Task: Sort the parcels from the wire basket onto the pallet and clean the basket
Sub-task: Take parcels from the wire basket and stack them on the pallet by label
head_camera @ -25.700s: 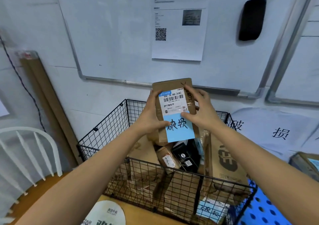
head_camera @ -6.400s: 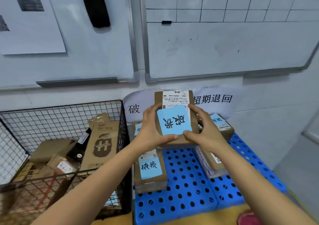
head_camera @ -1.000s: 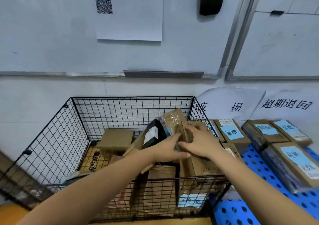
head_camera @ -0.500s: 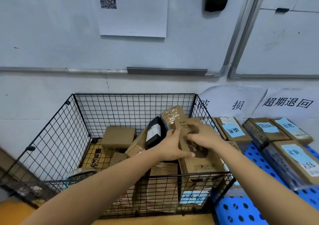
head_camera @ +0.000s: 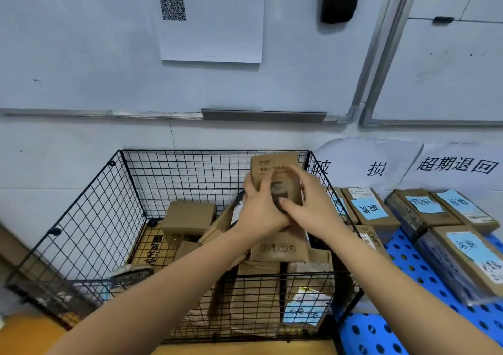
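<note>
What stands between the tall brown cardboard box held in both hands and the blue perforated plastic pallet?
The black wire basket's right wall stands between box and pallet; brown parcels with blue notes already lie there.

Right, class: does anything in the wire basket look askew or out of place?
Yes. The parcels in the wire basket lie jumbled, several tilted against each other, unlike the labelled boxes lying flat on the blue pallet.

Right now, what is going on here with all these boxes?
A person holds a brown box upright over the wire basket, gripping it with the left hand and the right hand. More parcels lie in the basket. Several boxes with blue notes already sit on the blue pallet beside it.
</note>
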